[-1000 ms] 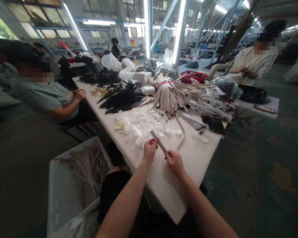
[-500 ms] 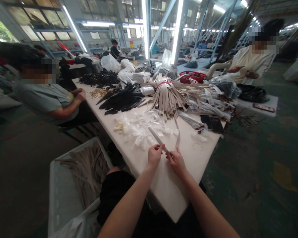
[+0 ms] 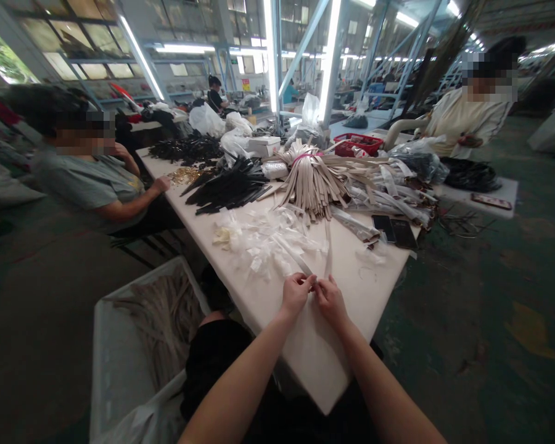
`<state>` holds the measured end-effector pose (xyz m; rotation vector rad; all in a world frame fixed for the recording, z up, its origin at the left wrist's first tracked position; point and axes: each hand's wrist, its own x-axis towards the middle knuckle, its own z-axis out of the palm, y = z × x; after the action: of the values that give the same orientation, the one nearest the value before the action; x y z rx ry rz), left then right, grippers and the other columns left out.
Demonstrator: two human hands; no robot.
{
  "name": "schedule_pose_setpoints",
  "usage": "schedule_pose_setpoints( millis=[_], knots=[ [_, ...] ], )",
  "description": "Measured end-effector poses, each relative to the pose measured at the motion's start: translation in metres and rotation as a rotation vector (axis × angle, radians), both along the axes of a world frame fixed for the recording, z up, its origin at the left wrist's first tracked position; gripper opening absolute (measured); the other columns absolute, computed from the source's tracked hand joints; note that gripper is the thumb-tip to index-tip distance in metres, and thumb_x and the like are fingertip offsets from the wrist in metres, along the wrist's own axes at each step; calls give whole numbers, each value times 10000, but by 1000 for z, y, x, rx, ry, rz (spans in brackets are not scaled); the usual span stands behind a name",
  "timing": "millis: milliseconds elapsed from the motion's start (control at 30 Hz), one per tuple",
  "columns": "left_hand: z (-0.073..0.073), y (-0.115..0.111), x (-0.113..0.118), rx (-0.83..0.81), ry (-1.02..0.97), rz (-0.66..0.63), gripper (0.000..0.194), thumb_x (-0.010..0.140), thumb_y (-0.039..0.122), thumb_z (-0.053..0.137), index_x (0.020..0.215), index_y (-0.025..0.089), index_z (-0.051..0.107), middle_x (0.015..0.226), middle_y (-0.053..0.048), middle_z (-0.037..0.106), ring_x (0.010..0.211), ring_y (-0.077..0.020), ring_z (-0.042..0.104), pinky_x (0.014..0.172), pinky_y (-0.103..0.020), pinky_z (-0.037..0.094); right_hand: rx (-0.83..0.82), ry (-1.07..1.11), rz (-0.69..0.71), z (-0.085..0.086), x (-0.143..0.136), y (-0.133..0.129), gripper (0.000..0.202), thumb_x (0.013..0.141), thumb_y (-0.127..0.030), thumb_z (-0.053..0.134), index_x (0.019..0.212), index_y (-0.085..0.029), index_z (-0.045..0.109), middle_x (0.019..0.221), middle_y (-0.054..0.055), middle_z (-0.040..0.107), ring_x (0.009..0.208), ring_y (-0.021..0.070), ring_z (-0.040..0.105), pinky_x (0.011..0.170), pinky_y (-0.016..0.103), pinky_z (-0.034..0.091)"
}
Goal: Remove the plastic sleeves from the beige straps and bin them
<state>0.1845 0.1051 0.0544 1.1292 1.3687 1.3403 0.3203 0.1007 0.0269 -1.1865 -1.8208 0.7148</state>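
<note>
Over the near corner of the white table (image 3: 324,351), my left hand (image 3: 296,293) and my right hand (image 3: 329,299) meet fingertip to fingertip. Both pinch a flat, light grey-beige strap (image 3: 298,262), which runs from the fingers up and left over a heap of clear plastic wrappers (image 3: 268,243). A second length of strap (image 3: 328,250) stretches away from my right hand toward the back; I cannot tell whether it is the same piece. Behind the wrappers lies a bundle of beige straps (image 3: 312,185) tied with a pink band. The fingers hide the pinched part.
Black straps (image 3: 231,185) and small gold pieces (image 3: 184,176) lie at the back left. Plastic-wrapped straps (image 3: 388,191) and dark phones (image 3: 393,229) sit at right. A white bin (image 3: 99,345) with straps stands at lower left. One person (image 3: 102,185) sits left; another (image 3: 462,117) is at right.
My hands have come together, the left moving right along the strap to meet the right. At left, the seated person's hands have separated, one raised toward the head and one at the table edge.
</note>
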Motion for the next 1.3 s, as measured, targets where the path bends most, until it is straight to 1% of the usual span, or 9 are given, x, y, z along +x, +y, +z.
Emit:
schedule_pose_setpoints(
  millis=[133,233,433,533,633,867,1000,1100,1300],
  knots=[
    [14,7,-3,74,28,74,457,738,566,743,574,162,606,530,5,545,493,-108,492,477,-226,343,29,16,-60,0,2,0,231,963,-348,478,913,-222,665,914,50,737,859,232,657,1170,525,207],
    [18,10,-3,96,23,135,450,745,572,738,598,166,611,530,12,547,483,-104,487,469,-223,342,47,17,-84,-1,2,-1,240,969,-333,469,887,-220,664,868,35,728,840,223,652,1175,547,180],
    [11,4,12,72,18,-18,434,722,550,765,607,158,618,573,-8,591,512,-128,565,480,-223,390,44,75,-71,-6,3,1,281,999,-350,431,871,-229,649,801,19,714,750,198,641,1182,512,210],
    [20,11,6,116,17,61,423,737,539,758,608,160,620,586,0,579,507,-111,536,478,-218,377,41,79,-88,-5,4,2,226,972,-354,482,929,-222,660,910,50,730,829,222,655,1177,517,217],
    [28,16,1,138,3,155,403,771,533,731,644,165,626,564,14,559,504,-103,512,481,-213,370,39,80,-107,-2,4,1,237,976,-337,468,896,-220,658,868,39,723,814,220,654,1178,531,207],
    [17,5,18,20,0,-6,393,707,519,783,649,156,644,575,-23,621,515,-143,585,484,-226,416,46,146,-71,1,5,0,276,998,-336,420,864,-235,639,774,7,694,728,190,648,1167,484,275],
    [28,11,11,94,37,100,379,744,509,759,644,165,635,555,3,579,500,-116,532,473,-216,378,32,126,-56,2,6,0,221,973,-331,461,907,-234,649,855,27,721,814,218,670,1166,499,273],
    [34,12,10,152,28,157,366,783,507,728,676,170,632,567,15,566,513,-109,523,483,-212,379,37,118,-66,3,6,0,256,986,-309,430,856,-231,636,805,12,707,765,200,661,1175,504,257],
    [19,4,24,75,21,-14,396,752,514,750,628,164,614,578,0,573,511,-128,561,477,-223,408,42,156,-60,5,6,0,283,1003,-311,401,846,-232,624,763,2,672,754,186,653,1151,453,323]
  ],
)
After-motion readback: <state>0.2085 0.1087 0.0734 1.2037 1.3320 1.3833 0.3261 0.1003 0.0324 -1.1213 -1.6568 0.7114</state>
